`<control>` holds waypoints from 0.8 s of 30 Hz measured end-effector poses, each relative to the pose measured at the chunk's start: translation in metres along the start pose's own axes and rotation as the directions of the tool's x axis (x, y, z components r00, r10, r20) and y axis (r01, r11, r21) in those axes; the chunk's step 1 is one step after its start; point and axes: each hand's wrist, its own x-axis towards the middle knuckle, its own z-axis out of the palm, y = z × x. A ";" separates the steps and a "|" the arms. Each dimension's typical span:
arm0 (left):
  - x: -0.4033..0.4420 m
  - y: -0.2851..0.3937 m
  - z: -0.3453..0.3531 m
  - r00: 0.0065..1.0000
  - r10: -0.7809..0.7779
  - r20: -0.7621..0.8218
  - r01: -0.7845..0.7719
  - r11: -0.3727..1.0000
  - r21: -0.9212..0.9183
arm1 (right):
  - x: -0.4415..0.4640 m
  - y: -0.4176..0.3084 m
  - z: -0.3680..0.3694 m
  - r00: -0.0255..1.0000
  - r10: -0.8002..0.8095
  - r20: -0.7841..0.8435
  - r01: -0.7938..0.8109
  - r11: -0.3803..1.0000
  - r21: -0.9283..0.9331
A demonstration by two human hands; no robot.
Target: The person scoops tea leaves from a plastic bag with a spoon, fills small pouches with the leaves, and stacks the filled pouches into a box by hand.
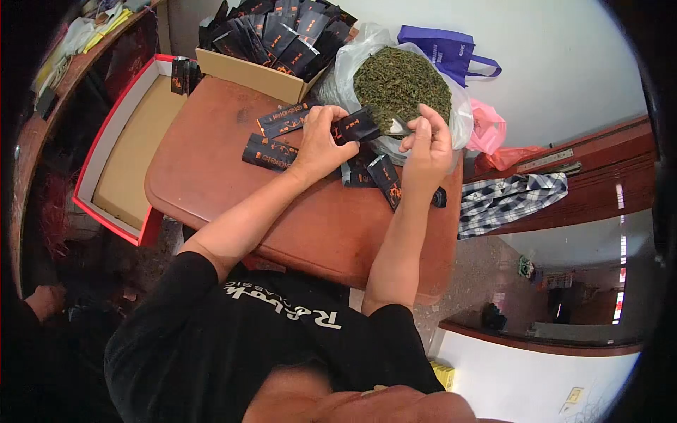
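Note:
My left hand (323,141) grips a black packet (356,127) with orange print, its end turned toward the green leaves. My right hand (429,141) holds a small metal scoop (400,127) at the packet's end, with some leaves about it. Dried green leaves (402,81) fill a clear plastic bag (462,116) just beyond the scoop. More black packets (271,151) lie on the table left of my left hand, and others (384,180) lie between my forearms.
A cardboard box (247,75) heaped with black packets stands at the brown table's (211,162) back edge. Left of the table is a red-rimmed box (134,151). A blue bag (455,53) and a pink bag (486,127) are behind and right. Another person's hand (46,302) shows at far left.

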 end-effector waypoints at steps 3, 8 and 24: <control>0.000 0.003 -0.001 1.000 -0.011 0.019 0.011 1.000 0.006 | -0.002 -0.004 0.007 0.984 -0.142 0.109 0.171 0.929 -0.330; 0.002 0.002 -0.003 1.000 -0.020 0.014 0.020 1.000 -0.015 | -0.004 -0.022 0.015 0.932 -0.310 0.185 0.362 0.808 -0.466; 0.003 -0.002 0.000 0.993 -0.114 0.010 0.114 0.984 -0.134 | 0.026 0.042 0.008 0.982 0.168 -0.082 -0.173 0.984 -0.051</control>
